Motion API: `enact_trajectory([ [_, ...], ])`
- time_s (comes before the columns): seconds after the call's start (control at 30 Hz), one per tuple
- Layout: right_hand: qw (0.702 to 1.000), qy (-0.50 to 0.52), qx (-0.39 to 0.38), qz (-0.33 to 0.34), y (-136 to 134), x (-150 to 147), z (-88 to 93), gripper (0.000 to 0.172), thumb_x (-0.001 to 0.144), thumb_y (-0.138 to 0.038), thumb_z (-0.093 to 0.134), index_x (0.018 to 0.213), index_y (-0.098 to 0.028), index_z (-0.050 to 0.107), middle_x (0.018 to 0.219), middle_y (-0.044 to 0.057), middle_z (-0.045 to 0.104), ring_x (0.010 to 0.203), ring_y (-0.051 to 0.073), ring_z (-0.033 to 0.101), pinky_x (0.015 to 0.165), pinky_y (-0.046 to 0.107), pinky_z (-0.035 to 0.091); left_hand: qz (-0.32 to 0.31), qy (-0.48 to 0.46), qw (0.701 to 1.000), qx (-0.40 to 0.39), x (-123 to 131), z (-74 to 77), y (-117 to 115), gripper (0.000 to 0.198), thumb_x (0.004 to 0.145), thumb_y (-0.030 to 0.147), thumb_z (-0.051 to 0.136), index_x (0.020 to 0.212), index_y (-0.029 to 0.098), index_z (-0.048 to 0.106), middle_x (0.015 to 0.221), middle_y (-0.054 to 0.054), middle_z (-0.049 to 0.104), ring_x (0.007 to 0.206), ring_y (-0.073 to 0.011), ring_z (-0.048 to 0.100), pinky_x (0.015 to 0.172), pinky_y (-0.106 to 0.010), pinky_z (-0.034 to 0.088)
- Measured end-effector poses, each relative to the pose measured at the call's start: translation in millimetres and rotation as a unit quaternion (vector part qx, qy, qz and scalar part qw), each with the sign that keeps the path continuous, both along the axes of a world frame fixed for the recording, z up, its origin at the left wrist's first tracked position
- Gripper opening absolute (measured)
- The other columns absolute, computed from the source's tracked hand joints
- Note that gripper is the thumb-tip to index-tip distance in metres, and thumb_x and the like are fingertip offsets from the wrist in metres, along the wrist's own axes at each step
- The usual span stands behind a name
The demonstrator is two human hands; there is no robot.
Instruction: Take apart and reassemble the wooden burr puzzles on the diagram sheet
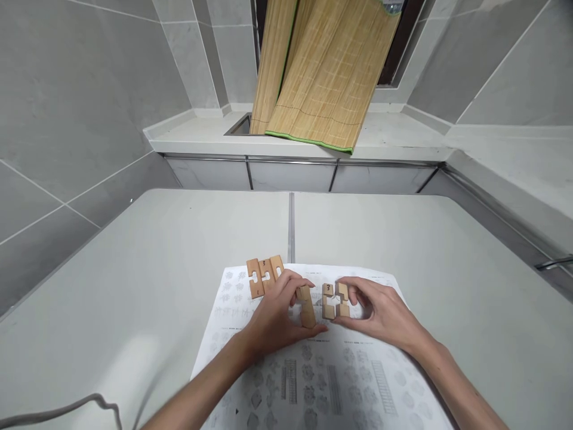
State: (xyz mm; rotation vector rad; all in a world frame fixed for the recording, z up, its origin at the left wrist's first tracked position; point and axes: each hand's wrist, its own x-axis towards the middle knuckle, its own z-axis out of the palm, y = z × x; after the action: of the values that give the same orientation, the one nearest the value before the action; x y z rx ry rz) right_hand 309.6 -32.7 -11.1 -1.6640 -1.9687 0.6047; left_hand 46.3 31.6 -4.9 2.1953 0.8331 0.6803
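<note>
My left hand (pixel 278 310) is closed on a notched wooden puzzle piece (pixel 308 315), thumb at its near end and fingers at its far end. Just right of it lie two facing notched wooden blocks, a left block (pixel 328 312) marked "3" and a right block (pixel 342 310). Between thumb and fingers, my right hand (pixel 376 307) grips the right block by its ends. Three flat, redder wooden pieces (pixel 255 288) with slots lie side by side beyond my left hand, partly covered by it. Under everything is a printed paper sheet (pixel 322 352) with small drawings.
The pale table (pixel 156 269) has a seam (pixel 291 227) down its middle. A grey cable (pixel 89 399) lies at the lower left. Behind the table, a bamboo mat (pixel 326 77) with green edging hangs over a white ledge (pixel 201 140). Grey tiled walls (pixel 89 77) stand on both sides.
</note>
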Motion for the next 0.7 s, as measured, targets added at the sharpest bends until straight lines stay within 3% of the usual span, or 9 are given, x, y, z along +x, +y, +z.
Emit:
enact_trajectory([
  [0.2, 0.999, -0.03, 0.011, 0.02, 0, -3, 5.2, 0.047, 0.086, -0.046, 0.079, 0.126, -0.03, 0.059, 0.091, 0.0, 0.06, 0.077, 0.021, 0.06, 0.068, 0.033, 0.047, -0.007, 0.016, 1.0, -0.026, 0, 1.3, 0, 0.07, 0.077, 0.043, 0.09, 0.135, 0.027, 0.056, 0.122, -0.008, 0.059, 0.084, -0.0186, 0.058, 0.072, -0.032, 0.054],
  [0.37, 0.999, -0.023, 0.038, 0.022, -1, -11, 6.0, 0.067, 0.082, -0.044, 0.083, 0.14, -0.032, 0.053, 0.116, 0.007, 0.058, 0.1, 0.027, 0.06, 0.079, 0.039, 0.055, -0.01, 0.023, 0.998, -0.056, 1, 5.1, -2, 0.08, 0.084, 0.038, 0.085, 0.151, 0.031, 0.042, 0.128, -0.007, 0.065, 0.101, -0.0248, 0.066, 0.087, -0.04, 0.057],
  [0.47, 0.999, -0.012, 0.047, 0.016, -2, -17, 2.9, 0.064, 0.078, -0.039, 0.085, 0.136, -0.032, 0.057, 0.118, 0.009, 0.053, 0.106, 0.029, 0.058, 0.082, 0.041, 0.057, 0.007, 0.015, 0.996, -0.085, 1, 8.3, -3, 0.075, 0.079, 0.038, 0.089, 0.142, 0.028, 0.049, 0.129, -0.008, 0.067, 0.106, -0.027, 0.068, 0.091, -0.041, 0.057],
  [0.57, 0.999, 0.017, 0.04, 0.006, -2, -19, 0.9, 0.055, 0.079, -0.038, 0.084, 0.127, -0.03, 0.06, 0.118, 0.009, 0.05, 0.11, 0.03, 0.057, 0.083, 0.041, 0.057, 0.011, 0.016, 0.996, -0.09, -1, 7.6, -3, 0.071, 0.072, 0.047, 0.094, 0.128, 0.026, 0.056, 0.12, -0.007, 0.068, 0.099, -0.0261, 0.067, 0.083, -0.038, 0.057],
  [0.7, 0.992, 0.119, 0.045, -0.004, -1, -20, 0.7, 0.054, 0.078, -0.033, 0.084, 0.124, -0.03, 0.056, 0.131, 0.01, 0.053, 0.122, 0.031, 0.057, 0.099, 0.046, 0.054, -0.003, 0.015, 0.999, -0.04, -2, 1.4, -1, 0.083, 0.068, 0.056, 0.095, 0.134, 0.025, 0.055, 0.096, -0.001, 0.063, 0.082, -0.0216, 0.062, 0.076, -0.035, 0.052],
])
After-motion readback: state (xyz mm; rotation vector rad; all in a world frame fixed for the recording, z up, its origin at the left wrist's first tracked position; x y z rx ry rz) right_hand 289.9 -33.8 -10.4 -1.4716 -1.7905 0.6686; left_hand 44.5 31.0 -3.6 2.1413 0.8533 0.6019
